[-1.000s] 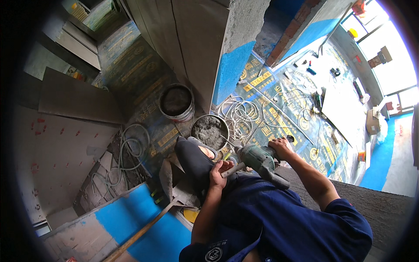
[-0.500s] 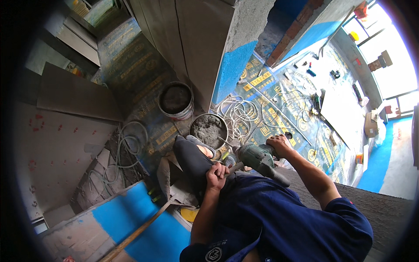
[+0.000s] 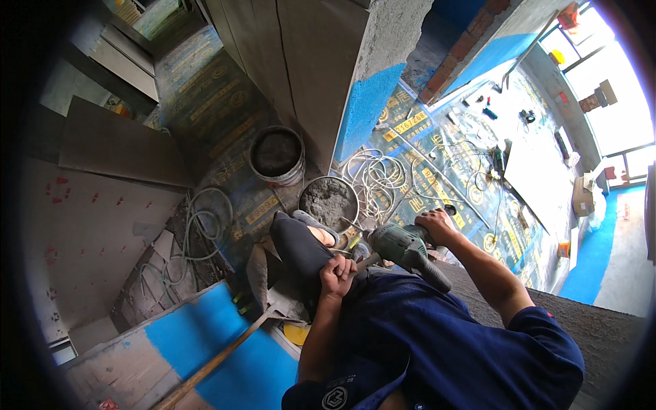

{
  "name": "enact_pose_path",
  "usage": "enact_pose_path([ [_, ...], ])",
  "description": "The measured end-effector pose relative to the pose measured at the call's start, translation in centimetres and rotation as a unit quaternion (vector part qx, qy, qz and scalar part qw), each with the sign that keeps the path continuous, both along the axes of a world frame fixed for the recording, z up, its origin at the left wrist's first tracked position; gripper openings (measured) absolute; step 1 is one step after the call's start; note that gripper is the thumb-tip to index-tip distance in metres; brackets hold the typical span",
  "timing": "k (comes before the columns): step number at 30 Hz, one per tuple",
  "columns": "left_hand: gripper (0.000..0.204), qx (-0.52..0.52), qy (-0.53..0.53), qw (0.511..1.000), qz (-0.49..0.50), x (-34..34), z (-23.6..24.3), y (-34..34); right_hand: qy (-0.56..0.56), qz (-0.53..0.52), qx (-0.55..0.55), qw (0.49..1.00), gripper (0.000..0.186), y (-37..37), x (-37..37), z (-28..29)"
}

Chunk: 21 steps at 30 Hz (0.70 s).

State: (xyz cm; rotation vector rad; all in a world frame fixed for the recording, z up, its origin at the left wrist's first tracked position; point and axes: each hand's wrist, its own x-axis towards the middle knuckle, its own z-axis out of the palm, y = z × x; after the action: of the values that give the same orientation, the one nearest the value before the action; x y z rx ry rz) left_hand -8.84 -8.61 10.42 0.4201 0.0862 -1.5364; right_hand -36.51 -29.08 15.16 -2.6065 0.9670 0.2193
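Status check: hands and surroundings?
Left hand gripping grey cylindrical handle; right hand gripping green power drill. Round bucket of grey mortar ahead. Coiled white cable beside bucket.

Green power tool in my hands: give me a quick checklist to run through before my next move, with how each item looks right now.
1. Left hand closed around the side handle: ok.
2. Right hand gripping the green power tool: ok.
3. Bucket of grey mix upright on the floor: ok.
4. Rod's lower end in the mix: cannot tell; it is not clear where it ends.
5. Floor beside the bucket free of loose lines: not ok; a pale coil lies right next to it.
6. Grey shoe clear of the bucket: cannot tell; it is very close, contact unclear.
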Motion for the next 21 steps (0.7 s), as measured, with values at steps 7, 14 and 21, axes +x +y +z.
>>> enact_pose_path([
  [7,0.041,0.012,-0.004,1.000,-0.007,0.0,0.0,0.6,-0.004,0.027,-0.014,1.000,0.016,-1.0,0.6,-0.3],
  [14,0.041,0.023,0.002,1.000,-0.003,0.0,0.0,1.0,-0.027,0.037,-0.012,0.999,0.021,-1.3,1.3,-0.5],
  [21,0.042,0.021,0.029,0.999,-0.011,0.2,0.0,1.5,0.008,0.047,0.000,0.999,0.014,-1.5,2.2,0.5],
])
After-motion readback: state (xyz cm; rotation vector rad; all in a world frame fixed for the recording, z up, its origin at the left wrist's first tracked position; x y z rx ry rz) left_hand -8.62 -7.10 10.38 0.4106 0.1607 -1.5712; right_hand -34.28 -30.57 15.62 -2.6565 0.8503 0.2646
